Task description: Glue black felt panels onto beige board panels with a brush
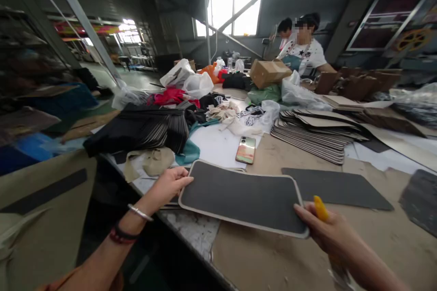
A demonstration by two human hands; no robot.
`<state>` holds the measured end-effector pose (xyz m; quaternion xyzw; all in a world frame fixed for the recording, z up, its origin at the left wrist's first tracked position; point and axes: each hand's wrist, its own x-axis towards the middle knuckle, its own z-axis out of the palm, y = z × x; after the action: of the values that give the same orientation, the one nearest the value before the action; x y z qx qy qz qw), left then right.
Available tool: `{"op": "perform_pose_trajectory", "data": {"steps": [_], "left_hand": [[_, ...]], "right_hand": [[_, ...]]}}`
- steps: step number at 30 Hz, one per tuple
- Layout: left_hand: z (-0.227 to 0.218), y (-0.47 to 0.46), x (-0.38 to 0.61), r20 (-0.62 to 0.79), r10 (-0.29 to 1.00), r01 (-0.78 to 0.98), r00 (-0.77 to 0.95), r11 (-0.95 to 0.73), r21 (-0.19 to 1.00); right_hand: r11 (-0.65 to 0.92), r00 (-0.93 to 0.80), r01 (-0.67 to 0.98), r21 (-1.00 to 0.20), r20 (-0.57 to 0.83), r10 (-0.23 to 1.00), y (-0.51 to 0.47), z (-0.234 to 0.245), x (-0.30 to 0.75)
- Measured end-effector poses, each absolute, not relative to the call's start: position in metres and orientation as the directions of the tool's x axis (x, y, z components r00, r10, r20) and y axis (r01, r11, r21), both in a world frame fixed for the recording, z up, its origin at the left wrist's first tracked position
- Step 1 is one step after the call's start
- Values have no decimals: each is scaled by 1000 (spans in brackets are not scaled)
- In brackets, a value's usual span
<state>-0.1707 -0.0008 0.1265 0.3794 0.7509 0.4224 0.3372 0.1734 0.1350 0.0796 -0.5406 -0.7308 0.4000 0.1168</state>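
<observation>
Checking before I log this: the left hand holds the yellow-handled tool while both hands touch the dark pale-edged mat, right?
Not quite: the yellow-handled tool is in the right hand, not the left hand, as the head view shows. Both hands do touch the dark pale-edged mat.

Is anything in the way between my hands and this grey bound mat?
No, nothing visible is. Your left hand and right hand both reach the edges of the grey bound mat directly. The yellow item sits at your right hand, off the mat's corner.
</observation>
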Motion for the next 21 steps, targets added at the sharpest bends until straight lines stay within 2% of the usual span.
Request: {"op": "perform_pose_trajectory", "data": {"steps": [3, 7, 13, 21], "left_hand": [[131, -14, -216, -150, 819, 320, -554, 376, 869], [122, -26, -247, -146, 788, 319, -599, 402, 858], [99, -36, -260, -205, 784, 276, -586, 431, 859], [85, -33, -265, -228, 787, 308, -574, 465, 830]], "right_hand": [[80, -442, 610, -788, -255, 860, 138, 80, 102], [71, -479, 611, -788, -298, 826, 139, 80, 55], [92, -458, 685, -722, -329, 826, 139, 78, 44], [184, -429, 802, -568, -334, 839, 140, 82, 39]]}}
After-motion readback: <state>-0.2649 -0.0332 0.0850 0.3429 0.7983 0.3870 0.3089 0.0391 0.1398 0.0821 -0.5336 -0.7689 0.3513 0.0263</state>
